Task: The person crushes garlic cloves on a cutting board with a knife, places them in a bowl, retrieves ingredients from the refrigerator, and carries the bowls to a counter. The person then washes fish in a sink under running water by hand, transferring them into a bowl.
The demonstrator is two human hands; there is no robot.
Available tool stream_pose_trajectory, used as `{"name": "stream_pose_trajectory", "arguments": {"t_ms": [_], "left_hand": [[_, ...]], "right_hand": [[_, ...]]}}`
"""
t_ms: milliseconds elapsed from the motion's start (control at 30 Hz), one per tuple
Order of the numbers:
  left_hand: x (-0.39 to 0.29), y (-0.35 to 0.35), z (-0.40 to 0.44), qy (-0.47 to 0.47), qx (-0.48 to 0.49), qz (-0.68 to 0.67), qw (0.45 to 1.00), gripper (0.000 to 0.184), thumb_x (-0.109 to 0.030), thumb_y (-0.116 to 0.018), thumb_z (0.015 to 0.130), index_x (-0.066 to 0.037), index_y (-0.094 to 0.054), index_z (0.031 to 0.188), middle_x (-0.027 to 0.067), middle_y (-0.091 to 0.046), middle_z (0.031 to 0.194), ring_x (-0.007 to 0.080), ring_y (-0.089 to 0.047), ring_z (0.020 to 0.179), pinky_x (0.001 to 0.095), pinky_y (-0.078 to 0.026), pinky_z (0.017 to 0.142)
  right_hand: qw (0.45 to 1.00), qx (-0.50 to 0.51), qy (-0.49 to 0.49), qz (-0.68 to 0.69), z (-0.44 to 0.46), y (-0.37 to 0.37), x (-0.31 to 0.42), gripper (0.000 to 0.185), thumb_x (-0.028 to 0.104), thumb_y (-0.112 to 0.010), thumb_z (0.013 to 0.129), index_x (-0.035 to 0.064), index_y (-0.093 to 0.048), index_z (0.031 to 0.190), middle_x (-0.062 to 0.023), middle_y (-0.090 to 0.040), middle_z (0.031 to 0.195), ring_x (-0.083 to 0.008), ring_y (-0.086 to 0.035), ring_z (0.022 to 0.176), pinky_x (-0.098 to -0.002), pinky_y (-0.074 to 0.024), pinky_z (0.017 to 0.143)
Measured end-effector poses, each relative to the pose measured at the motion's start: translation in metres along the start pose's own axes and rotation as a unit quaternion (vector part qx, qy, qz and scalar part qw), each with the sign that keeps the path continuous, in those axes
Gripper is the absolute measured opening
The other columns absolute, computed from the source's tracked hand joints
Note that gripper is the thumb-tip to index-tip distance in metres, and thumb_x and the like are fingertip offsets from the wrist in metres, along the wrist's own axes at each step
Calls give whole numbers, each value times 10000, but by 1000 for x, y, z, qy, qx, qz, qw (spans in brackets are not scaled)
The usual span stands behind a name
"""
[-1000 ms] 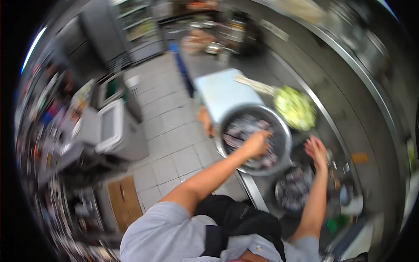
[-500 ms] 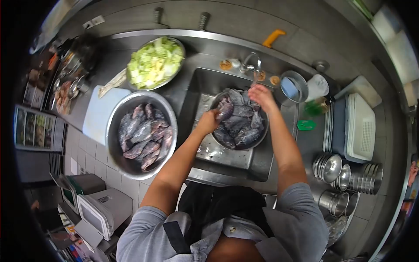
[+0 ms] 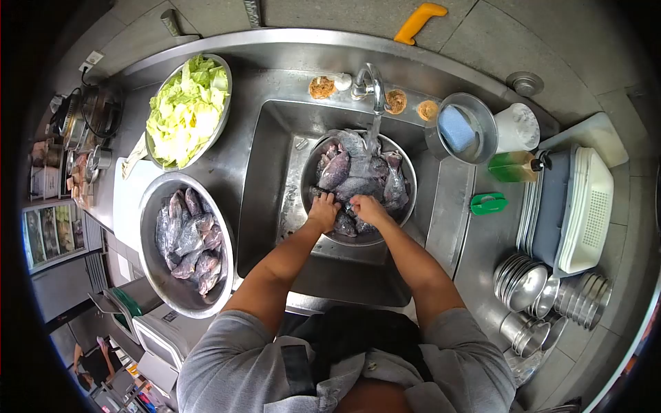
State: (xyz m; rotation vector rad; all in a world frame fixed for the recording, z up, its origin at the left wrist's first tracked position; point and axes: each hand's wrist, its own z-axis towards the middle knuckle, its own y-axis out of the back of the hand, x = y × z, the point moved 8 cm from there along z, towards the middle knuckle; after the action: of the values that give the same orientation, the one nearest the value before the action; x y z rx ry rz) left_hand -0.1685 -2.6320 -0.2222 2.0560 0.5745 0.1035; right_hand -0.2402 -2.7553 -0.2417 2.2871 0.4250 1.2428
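Dark grey fish (image 3: 360,187) fill a metal bowl (image 3: 412,165) standing in the steel sink (image 3: 265,179). Water falls onto them from the tap (image 3: 376,89). My left hand (image 3: 323,210) is at the bowl's near left rim, its fingers curled over a dark fish. Close beside it, my right hand (image 3: 370,209) is closed, thumb and fingers pinched on a fish near the bowl's front; the gripped part is mostly hidden. A pinkish fish (image 3: 335,170) lies at the left of the bowl, apart from both hands.
Left of the sink stand a larger bowl of fish (image 3: 146,234), a bowl of cut cabbage (image 3: 187,113) and a white cutting board (image 3: 131,199). On the right are a pot with a blue sponge (image 3: 457,129), a soap bottle (image 3: 513,167), a green scrubber (image 3: 488,203) and stacked metal bowls (image 3: 523,275).
Both hands have come down to the near side of the bowl. The right hand has left the tap area and closed; water now runs. The view has shifted.
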Motion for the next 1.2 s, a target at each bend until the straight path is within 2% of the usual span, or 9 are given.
{"name": "stream_pose_trajectory", "arguments": {"t_ms": [167, 200, 267, 367, 567, 667, 867, 1000, 1200], "left_hand": [[17, 6, 15, 37, -61, -9, 997, 631, -307, -777, 756, -117, -555, 1315, 133, -486, 1302, 335, -423, 1326, 594, -230, 1191], [24, 8, 17, 50, -47, -33, 997, 627, -272, -759, 766, -94, -537, 1325, 140, -485, 1308, 344, -429, 1323, 637, -149, 1213], [30, 8, 21, 48, -25, 6, 999, 628, -267, -755, 767, -98, -532, 1329, 142, -485, 1311, 342, -431, 1324, 642, -151, 1209], [38, 10, 30, 43, 20, 66, 997, 637, -274, -756, 767, -96, -538, 1339, 145, -480, 1318, 333, -415, 1350, 665, -152, 1196], [34, 8, 32, -22, 127, 28, 991, 648, -193, -766, 762, -111, -557, 1369, 150, -559, 1381, 320, -518, 1329, 546, -407, 1101], [38, -23, 35, -62, 177, 8, 982, 642, -248, -760, 781, -118, -551, 1374, 177, -713, 1156, 353, -691, 1081, 481, -534, 938], [40, -47, 31, -130, 153, -64, 978, 641, -356, -755, 787, -145, -595, 1371, 203, -698, 1190, 386, -652, 1143, 451, -518, 984], [17, 34, 44, -131, 87, -169, 973, 684, -381, -774, 756, -114, -613, 1365, 238, -680, 1217, 401, -652, 1130, 439, -515, 978], [-32, 184, 102, -141, -49, -53, 987, 554, -354, -770, 707, -150, -719, 1220, 186, -722, 1144, 361, -693, 1074, 459, -550, 933]], "right_hand": [[989, 112, -65, -69, -10, -38, -5, 406, 309, -735, 866, 80, -655, 1192, -206, -684, 1212, -393, -663, 1111, -493, -537, 926], [987, 107, -85, -86, -16, -48, -7, 481, 326, -763, 850, 84, -629, 1243, -215, -673, 1232, -402, -649, 1135, -485, -526, 954], [982, 98, -144, -65, -23, -68, -14, 711, 405, -825, 789, 70, -538, 1348, -238, -639, 1289, -413, -617, 1194, -469, -502, 1013], [987, 12, -149, -51, -37, -62, -3, 774, 442, -845, 755, 26, -540, 1332, -244, -634, 1295, -402, -609, 1212, -461, -487, 1037], [989, 84, -106, -65, -35, -77, -24, 728, 440, -830, 760, 12, -608, 1306, -248, -647, 1273, -402, -617, 1195, -457, -488, 1032], [990, 75, -106, -52, -53, -55, -32, 727, 441, -810, 794, 14, -594, 1341, -233, -643, 1303, -383, -608, 1228, -447, -486, 1038], [988, 34, -142, -58, -99, 45, -19, 737, 452, -791, 805, 8, -584, 1355, -245, -624, 1330, -385, -597, 1249, -436, -474, 1047], [988, -78, -134, -4, -112, 120, -8, 694, 480, -748, 845, 18, -592, 1339, -264, -675, 1215, -416, -643, 1161, -475, -502, 982], [960, -228, -160, -29, -112, 196, 31, 583, 465, -725, 869, 12, -627, 1221, -288, -698, 1096, -468, -662, 1060, -515, -515, 920]]}}
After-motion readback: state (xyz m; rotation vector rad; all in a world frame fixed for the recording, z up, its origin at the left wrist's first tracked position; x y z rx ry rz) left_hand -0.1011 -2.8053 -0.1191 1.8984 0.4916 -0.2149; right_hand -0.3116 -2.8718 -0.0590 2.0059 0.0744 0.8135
